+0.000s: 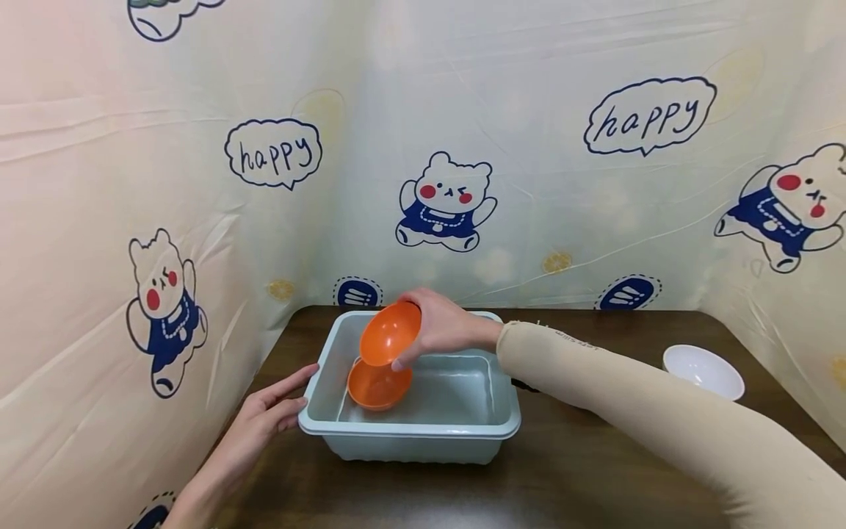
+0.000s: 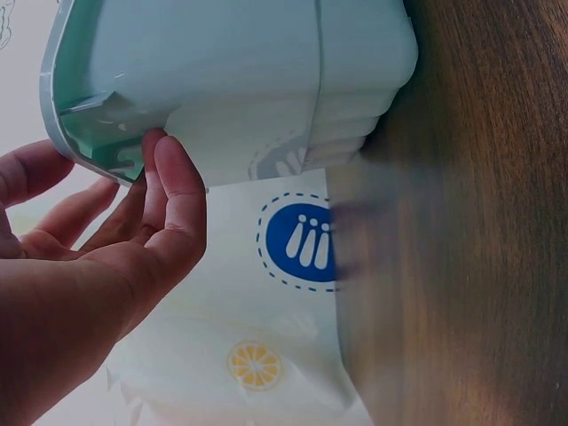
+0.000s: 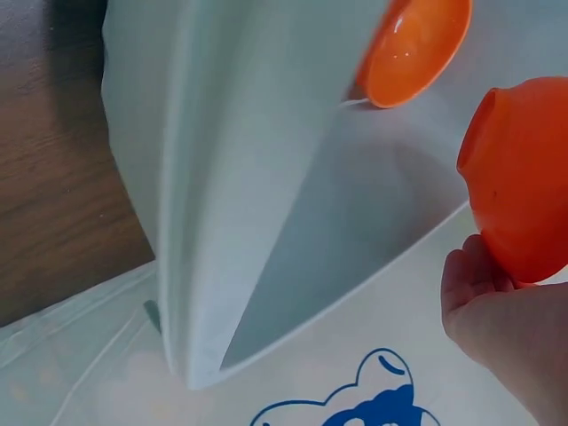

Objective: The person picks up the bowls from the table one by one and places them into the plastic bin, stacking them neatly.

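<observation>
A light blue-green plastic basin [image 1: 413, 444] stands on the dark table. My left hand [image 1: 271, 408] is at its left rim; in the left wrist view the fingers [image 2: 173, 182] are bent at the rim and outer wall. My right hand [image 1: 439, 323] holds an orange bowl [image 1: 390, 334] over the basin's left half, tipped so that its inside faces the head camera. Below it, a second orange bowl [image 1: 380, 389] sits inside the basin near the left wall. In the right wrist view, the raised bowl [image 3: 524, 177] hides part of the right hand [image 3: 497, 311].
A white bowl [image 1: 703, 371] stands at the table's right side, beyond the right forearm. The brown wooden table [image 1: 562, 470] is enclosed at the back and sides by a pale printed cloth [image 1: 529, 184], close to the left arm.
</observation>
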